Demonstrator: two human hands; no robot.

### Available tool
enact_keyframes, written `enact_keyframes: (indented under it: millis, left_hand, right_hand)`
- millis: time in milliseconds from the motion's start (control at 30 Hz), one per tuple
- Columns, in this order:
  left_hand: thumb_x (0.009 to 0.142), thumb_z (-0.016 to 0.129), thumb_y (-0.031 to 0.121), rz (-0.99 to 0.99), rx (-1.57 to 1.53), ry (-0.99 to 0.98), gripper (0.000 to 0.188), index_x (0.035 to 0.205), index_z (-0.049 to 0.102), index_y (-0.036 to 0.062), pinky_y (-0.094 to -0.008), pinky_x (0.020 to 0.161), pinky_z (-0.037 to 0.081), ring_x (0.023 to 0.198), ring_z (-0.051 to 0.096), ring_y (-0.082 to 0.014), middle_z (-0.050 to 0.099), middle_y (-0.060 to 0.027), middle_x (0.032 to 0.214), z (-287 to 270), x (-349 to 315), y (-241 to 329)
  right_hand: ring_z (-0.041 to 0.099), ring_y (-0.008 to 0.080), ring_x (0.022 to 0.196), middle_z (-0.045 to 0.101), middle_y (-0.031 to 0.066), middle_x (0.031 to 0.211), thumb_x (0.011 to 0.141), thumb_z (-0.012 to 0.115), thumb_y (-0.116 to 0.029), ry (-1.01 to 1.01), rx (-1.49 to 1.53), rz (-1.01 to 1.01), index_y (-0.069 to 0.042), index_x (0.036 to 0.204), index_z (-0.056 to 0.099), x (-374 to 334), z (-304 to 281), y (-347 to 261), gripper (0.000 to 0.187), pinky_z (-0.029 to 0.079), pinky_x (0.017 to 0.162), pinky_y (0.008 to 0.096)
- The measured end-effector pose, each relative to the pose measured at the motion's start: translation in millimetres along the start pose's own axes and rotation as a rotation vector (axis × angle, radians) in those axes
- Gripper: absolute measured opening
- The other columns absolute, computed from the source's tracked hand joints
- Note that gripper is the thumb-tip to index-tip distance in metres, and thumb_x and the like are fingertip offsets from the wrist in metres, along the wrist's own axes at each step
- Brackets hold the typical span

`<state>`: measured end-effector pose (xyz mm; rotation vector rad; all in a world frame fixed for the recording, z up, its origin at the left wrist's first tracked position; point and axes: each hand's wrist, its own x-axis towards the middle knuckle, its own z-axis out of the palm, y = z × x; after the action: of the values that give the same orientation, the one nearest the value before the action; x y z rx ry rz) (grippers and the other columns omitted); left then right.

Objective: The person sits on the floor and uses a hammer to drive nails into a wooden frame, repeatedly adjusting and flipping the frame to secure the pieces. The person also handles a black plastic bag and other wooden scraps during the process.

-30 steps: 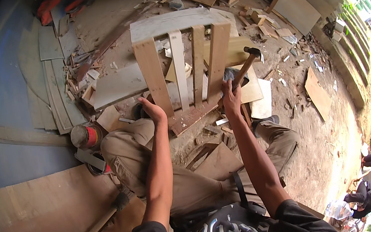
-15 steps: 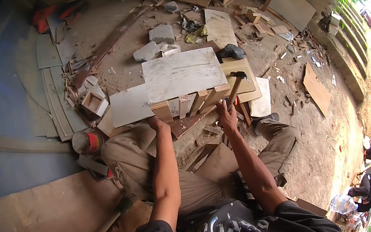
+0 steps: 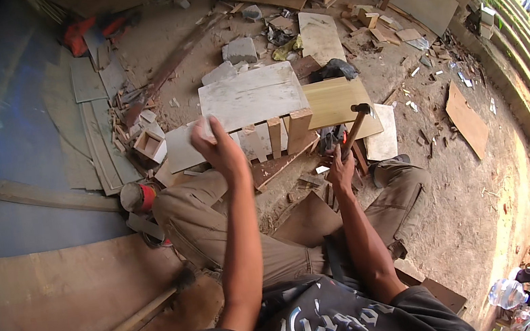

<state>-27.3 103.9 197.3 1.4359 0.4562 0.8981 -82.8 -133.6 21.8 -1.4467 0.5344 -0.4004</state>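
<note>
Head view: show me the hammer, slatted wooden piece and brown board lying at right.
Hammer [image 3: 355,129], head view, on its wooden handle.
Slatted wooden piece [image 3: 253,96], head view, on its white panel.
Brown board [image 3: 467,121], head view, on its flat face.

makeshift woodworking yard, dirt floor [image 3: 458,219], wood scraps [image 3: 368,18], hammer [image 3: 355,128]

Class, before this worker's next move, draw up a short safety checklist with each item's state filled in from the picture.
1. Hammer held by its handle in the right hand: ok.
2. Hammer head away from the left hand: ok, off to the right.
3. Slatted wooden frame has its white panel facing up: ok.
4. Left hand firmly steadying the frame: cannot tell; it is at the panel's near left corner, contact unclear.
5. Space between the legs free of scrap: not ok, a brown board offcut lies there.
</note>
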Motion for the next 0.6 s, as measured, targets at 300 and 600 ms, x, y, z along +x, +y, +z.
enact_keyframes:
  millis: [300, 600]
  left_hand:
    - [0.092, 0.048, 0.058, -0.14, 0.992, -0.32, 0.069, 0.099, 0.069, -0.0071, -0.0478, 0.089, 0.05, 0.103, 0.064, -0.0438, 0.067, -0.0286, 0.105, 16.7, 87.5, -50.8]
    - [0.094, 0.045, 0.06, 0.266, 0.858, -0.778, 0.065, 0.09, 0.07, -0.0004, -0.0498, 0.08, 0.049, 0.088, 0.064, -0.0468, 0.068, -0.0264, 0.093, 31.2, 156.2, -75.3]
  right_hand:
    - [0.067, 0.0179, 0.079, 0.07, 0.0108, 0.088, 0.103, 0.051, -0.023, -0.015, 0.134, -0.161, 0.001, 0.103, 0.053, 13.7, -0.5, -41.1, 0.024, 0.052, 0.073, 0.0323]
    - [0.066, 0.0263, 0.074, 0.068, 0.0147, 0.082, 0.101, 0.053, -0.022, 0.143, -0.023, -0.243, 0.002, 0.107, 0.053, -2.3, -13.6, -73.5, 0.025, 0.05, 0.07, 0.0377]
